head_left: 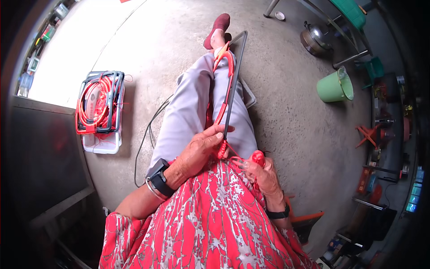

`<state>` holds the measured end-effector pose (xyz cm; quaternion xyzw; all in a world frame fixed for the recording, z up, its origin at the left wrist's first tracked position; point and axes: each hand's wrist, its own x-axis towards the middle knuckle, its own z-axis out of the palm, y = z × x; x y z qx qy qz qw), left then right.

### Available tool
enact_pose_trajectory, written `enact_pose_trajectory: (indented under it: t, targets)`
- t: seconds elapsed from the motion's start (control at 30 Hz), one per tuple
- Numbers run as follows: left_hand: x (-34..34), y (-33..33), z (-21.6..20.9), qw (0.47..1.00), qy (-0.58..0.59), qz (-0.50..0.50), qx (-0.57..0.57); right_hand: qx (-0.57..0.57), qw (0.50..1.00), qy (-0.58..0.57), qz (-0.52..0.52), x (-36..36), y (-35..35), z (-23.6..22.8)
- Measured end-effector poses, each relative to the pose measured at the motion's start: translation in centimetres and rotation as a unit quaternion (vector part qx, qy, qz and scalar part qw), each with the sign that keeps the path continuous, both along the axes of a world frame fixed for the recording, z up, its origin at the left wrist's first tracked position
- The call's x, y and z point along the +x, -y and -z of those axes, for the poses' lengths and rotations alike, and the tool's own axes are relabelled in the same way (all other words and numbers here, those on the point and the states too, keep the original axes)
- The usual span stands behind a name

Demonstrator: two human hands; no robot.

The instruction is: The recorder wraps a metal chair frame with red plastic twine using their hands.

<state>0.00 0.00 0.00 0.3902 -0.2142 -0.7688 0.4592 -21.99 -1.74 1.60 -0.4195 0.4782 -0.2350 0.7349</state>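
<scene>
On the lap, head view: a seated person in a red patterned top and pale grey trousers works on a thin dark frame (233, 85) that lies along the outstretched legs.
Frame: a long narrow dark loop, its far end near the foot in a dark red shoe (218, 28), its near end at the hands; red cord (222, 114) is wrapped along part of its left side.
Left hand (199, 150): fingers curled, thumb on top, closed round the near end of the frame where the red wrapping sits; a dark wrist device and a thin bangle on the wrist.
Right hand (264, 172): fingers bent together, pinching a small red bundle of cord (258, 157) just beside the frame's near end; a dark band on the wrist.
Cord between the hands: a short red strand runs from the wrapped part to the bundle.
Floor, left: a white tray (104, 143) holding a stack of similar dark frames with coils of red cord (96, 105), well apart from the hands.
Floor, right: a green bucket (333, 86) lying on its side, a metal pot (315, 38) farther off, and a red stool-like stand (368, 133) near cluttered shelves.
Floor, near the legs: a thin dark cable (145, 136) trails over the concrete.
</scene>
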Motion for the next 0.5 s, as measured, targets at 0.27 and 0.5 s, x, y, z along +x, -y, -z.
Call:
enact_pose_trajectory:
  t: [0.27,0.5]
  targets:
    - [-0.5,-0.2,0.8,0.971,-0.145,-0.17,0.088,-0.005,1.0,0.009,0.008,1.6,-0.1,-0.9]
    - [-0.3,-0.5,1.4,0.968,-0.149,-0.163,0.12,-0.006,0.999,0.038,0.015,1.3,0.0,0.1]
